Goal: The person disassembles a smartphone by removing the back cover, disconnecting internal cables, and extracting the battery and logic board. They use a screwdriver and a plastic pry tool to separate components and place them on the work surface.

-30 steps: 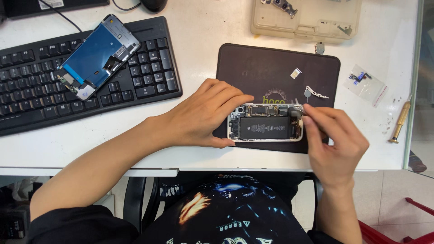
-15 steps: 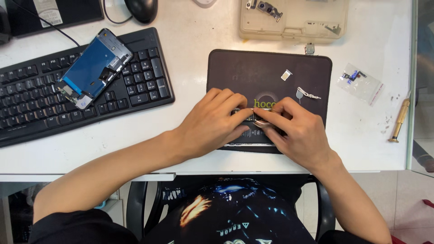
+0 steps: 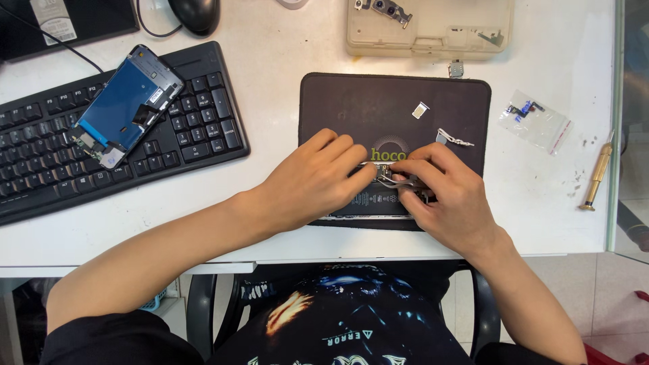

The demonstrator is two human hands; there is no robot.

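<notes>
Overhead view of a white desk (image 3: 284, 236). An opened phone body (image 3: 375, 201) lies flat on a dark mat (image 3: 399, 101) at the near edge of the desk, its dark battery and metal frame showing between the two hands. The left hand (image 3: 307, 186) rests over the left part of the phone body, fingers curled and pressing down on its upper rim. The right hand (image 3: 449, 196) covers the right part, its fingertips pinched narrowly around thin metal tweezers (image 3: 389, 177) whose points meet the phone near the top; whether the points grip any part cannot be told. The two hands almost touch above the phone.

Handling, as a judgement: the phone body looks light, stiff and flat, with a smooth frame that would slide on the mat unless held down; its exposed inner parts appear small and fragile, so the outer frame edges are the safe place to hold.

On the mat beyond the hands lie a small pale chip (image 3: 420, 110) and a bent metal strip (image 3: 454, 140). A detached screen (image 3: 125, 105) rests tilted on the black keyboard (image 3: 203, 128) at left. A clear parts tray (image 3: 433, 30) stands behind the mat; a small plastic bag (image 3: 534, 122) and a brass-handled screwdriver (image 3: 597, 172) lie at right.
</notes>
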